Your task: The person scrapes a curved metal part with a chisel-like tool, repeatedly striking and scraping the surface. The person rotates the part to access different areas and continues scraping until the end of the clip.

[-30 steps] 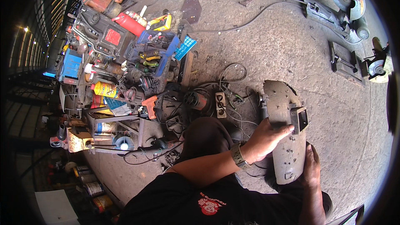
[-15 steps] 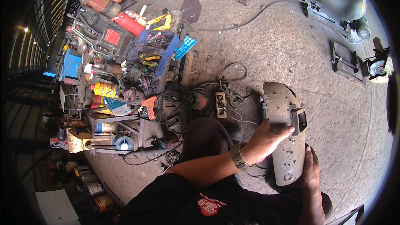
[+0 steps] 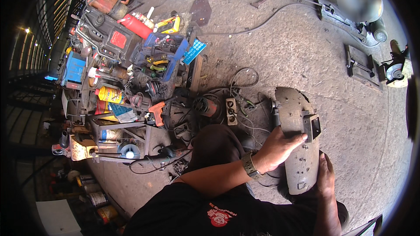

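A long, curved, grey-brown metal piece [image 3: 302, 161] lies lengthwise before me, its far end ragged and its surface dotted with small studs. A dark, box-like bracket [image 3: 312, 127] stands out from its right side. My left hand [image 3: 280, 148] reaches across from the left and grips the piece, thumb lying on top close to the bracket; the other fingers are hidden underneath. Against the lower right edge, my right hand [image 3: 326, 177] is closed on the piece with its fingers partly hidden. Beyond the left edge, part of a cylindrical grey thing [image 3: 275, 110] shows; its kind cannot be made out.
A socket strip [image 3: 232, 112] and a red-and-black power tool [image 3: 205, 105] lie left of the piece among cables. Farther left is a crowded metal stand with a blue tool tray [image 3: 175, 61], an orange-handled tool [image 3: 156, 112] and bottles. An angle grinder [image 3: 396, 72] lies far right.
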Tool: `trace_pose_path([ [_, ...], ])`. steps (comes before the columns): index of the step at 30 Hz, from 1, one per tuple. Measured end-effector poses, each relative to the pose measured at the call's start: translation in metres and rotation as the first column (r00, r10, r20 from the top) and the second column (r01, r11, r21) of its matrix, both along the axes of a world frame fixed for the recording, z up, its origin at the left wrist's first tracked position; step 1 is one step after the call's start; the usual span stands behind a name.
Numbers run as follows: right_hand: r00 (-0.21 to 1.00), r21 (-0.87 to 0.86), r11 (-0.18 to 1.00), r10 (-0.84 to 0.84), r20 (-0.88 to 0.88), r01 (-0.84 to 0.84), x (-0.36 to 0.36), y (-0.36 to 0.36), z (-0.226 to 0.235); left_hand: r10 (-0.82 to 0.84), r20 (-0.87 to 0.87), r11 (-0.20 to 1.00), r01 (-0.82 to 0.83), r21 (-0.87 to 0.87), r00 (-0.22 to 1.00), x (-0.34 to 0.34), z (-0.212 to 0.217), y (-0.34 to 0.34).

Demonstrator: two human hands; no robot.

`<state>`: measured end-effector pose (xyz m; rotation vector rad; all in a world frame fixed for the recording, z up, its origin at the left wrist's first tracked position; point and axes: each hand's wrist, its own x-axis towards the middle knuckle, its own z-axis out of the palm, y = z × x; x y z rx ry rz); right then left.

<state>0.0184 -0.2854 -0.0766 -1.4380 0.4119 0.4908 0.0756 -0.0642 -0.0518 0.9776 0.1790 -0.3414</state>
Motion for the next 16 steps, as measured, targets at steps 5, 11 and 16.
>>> trace_pose_path([
  [5,1.000,0.002,1.000,-0.018,-0.022,0.018,-0.002,0.001,0.000,0.000,-0.004,1.000,0.000,0.027,1.000,-0.002,-0.005,-0.001],
  [11,0.999,-0.012,1.000,-0.014,-0.029,0.013,-0.006,0.000,-0.002,-0.071,0.010,0.996,0.070,0.057,0.997,-0.002,-0.011,0.005],
  [16,1.000,-0.015,1.000,-0.013,-0.028,0.013,-0.009,-0.001,-0.003,-0.086,-0.010,0.995,0.086,0.056,0.996,-0.002,-0.010,0.005],
])
